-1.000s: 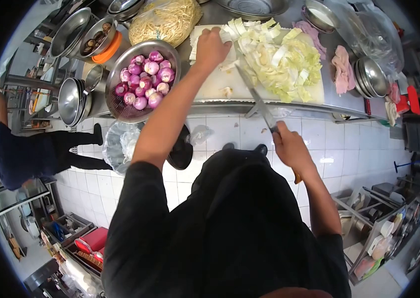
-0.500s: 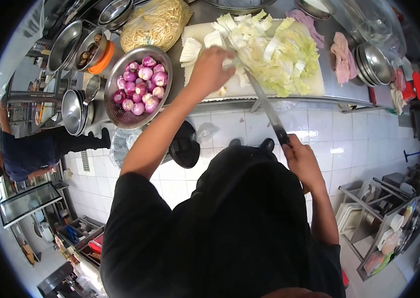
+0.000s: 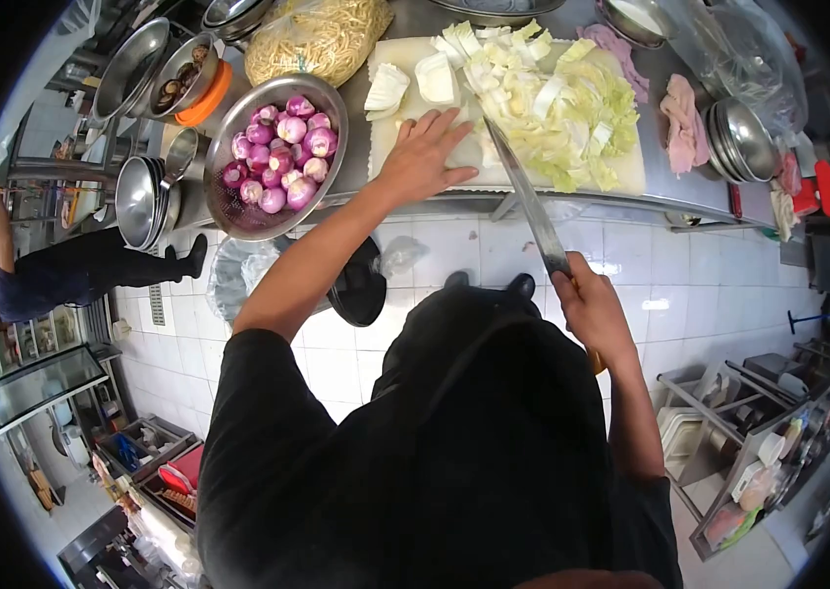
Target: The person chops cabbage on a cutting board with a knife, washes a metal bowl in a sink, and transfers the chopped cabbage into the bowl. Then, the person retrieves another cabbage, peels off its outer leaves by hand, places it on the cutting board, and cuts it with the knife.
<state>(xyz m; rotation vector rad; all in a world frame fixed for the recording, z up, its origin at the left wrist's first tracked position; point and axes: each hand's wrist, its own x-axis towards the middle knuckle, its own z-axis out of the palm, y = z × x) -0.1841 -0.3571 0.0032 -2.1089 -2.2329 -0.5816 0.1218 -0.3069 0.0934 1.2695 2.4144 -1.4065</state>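
Observation:
My right hand [image 3: 593,306] is wrapped round the handle of a long knife [image 3: 527,199], whose blade points forward with its tip at the edge of the cut cabbage. On the white cutting board [image 3: 621,179] lies a broad heap of chopped napa cabbage [image 3: 557,108]. Two uncut cabbage pieces, one pale chunk [image 3: 436,79] and another chunk [image 3: 387,90], sit at the board's left. My left hand [image 3: 427,157] lies with fingers spread over the near left part of the board, just below those chunks, holding nothing.
Left of the board stands a perforated metal bowl [image 3: 221,218] of peeled red onions, with a bag of bean sprouts [image 3: 322,39] behind. Pink cloths [image 3: 682,123] and stacked metal bowls [image 3: 744,142] are at the right. Another person [image 3: 52,280] stands far left.
My left hand has drawn back from the cabbage towards the near edge and its fingers have spread. The pale chunk now shows apart from the heap. The knife stays in my right hand.

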